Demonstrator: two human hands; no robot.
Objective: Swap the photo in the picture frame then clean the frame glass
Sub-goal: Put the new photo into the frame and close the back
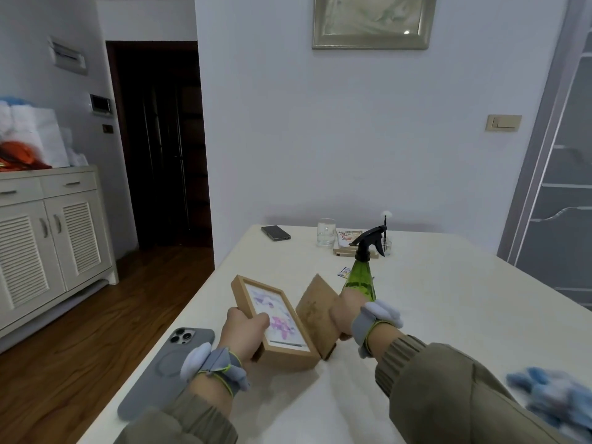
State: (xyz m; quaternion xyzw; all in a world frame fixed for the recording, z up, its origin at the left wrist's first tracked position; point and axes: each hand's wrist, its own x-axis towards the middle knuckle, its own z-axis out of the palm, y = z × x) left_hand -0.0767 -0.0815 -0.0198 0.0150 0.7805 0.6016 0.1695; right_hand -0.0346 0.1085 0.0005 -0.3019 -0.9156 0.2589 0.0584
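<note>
My left hand (pixel 244 331) grips the near end of a light wooden picture frame (pixel 243 293), thumb lying on the purple and white picture (pixel 275 315) inside it. The frame is tilted, its near corner down on the white table (pixel 448 315). My right hand (pixel 344 310) holds a brown cork-like backing board (pixel 315 309) upright beside the frame's right edge. Right behind that hand stands a green spray bottle (pixel 360 280) with a black trigger head. A blue cloth (pixel 551 398) lies at the table's right front.
A grey phone (pixel 169 357) lies face down at the table's left edge. Further back are a dark phone (pixel 275 232), a drinking glass (pixel 326 232), a small book (pixel 349 241) and a little glass vase (pixel 386 238). A white cabinet (pixel 48 238) stands at the left.
</note>
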